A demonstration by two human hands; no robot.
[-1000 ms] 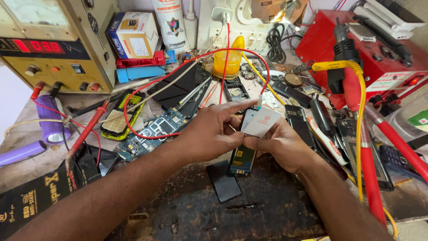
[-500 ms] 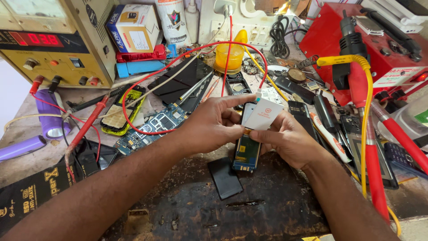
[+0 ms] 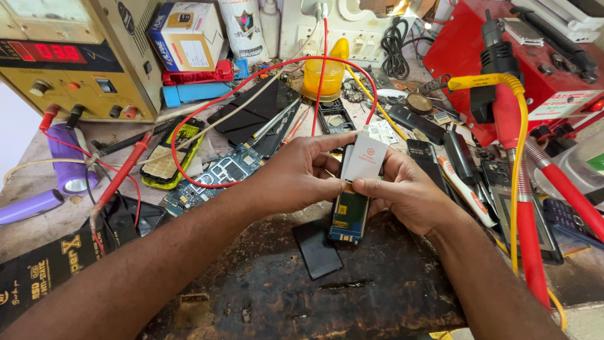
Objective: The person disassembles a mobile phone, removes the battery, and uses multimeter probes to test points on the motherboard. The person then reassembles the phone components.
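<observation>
Both hands meet at the middle of a cluttered workbench. My left hand (image 3: 302,173) and my right hand (image 3: 402,192) together pinch a small white rectangular part (image 3: 363,157) with a red mark on it. Just under it the same fingers hold a green and yellow phone circuit board (image 3: 350,214), its lower end hanging free above the bench. A loose black rectangular panel (image 3: 318,247) lies flat on the dark worn mat (image 3: 314,296) below the hands.
A yellow power supply with a red display (image 3: 56,63) stands back left, with red leads (image 3: 119,173) across the bench. A blue circuit board (image 3: 214,176), a yellow phone frame (image 3: 167,160), a red station (image 3: 528,56) and a yellow coiled cable (image 3: 519,157) crowd around.
The two hands have stayed together on the white part and the board. The view has shifted slightly, so the hands sit a little lower in the frame.
</observation>
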